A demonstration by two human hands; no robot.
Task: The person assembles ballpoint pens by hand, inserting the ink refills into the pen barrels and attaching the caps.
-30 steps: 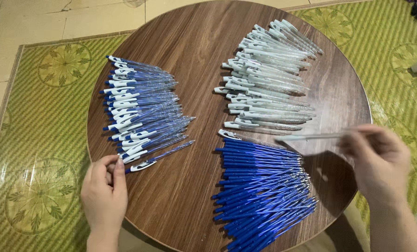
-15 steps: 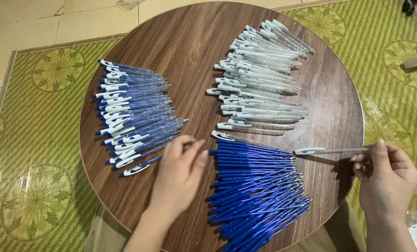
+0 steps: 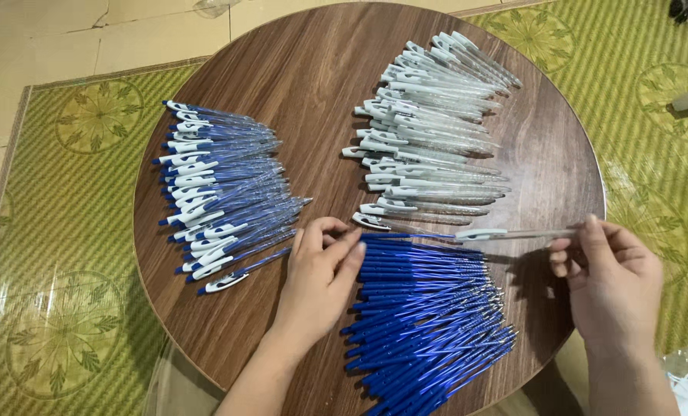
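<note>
Three heaps, too dense to count, lie on the round wooden table (image 3: pixel 298 69): assembled blue pens (image 3: pixel 221 192) near its left edge, clear barrels (image 3: pixel 436 131) at the back, blue refills (image 3: pixel 429 316) at the front edge. The right hand (image 3: pixel 614 281) pinches one clear barrel (image 3: pixel 513 233) near the right edge; the left hand (image 3: pixel 321 277), fingers loosely curled, touches the refills. A green mat (image 3: pixel 51 254) lies underneath.

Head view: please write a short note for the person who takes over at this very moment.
Left hand: open, fingers resting on the near end of the pile of blue refills.
Right hand: pinches one clear pen shell with a white clip, held level above the round wooden table.
Far right pile: clear shells with white clips.
Left pile: assembled blue pens with white clips.
Done, judging by the piles: many pens assembled.
Left: many shells and refills are still apart; the held shell looks empty.
</note>
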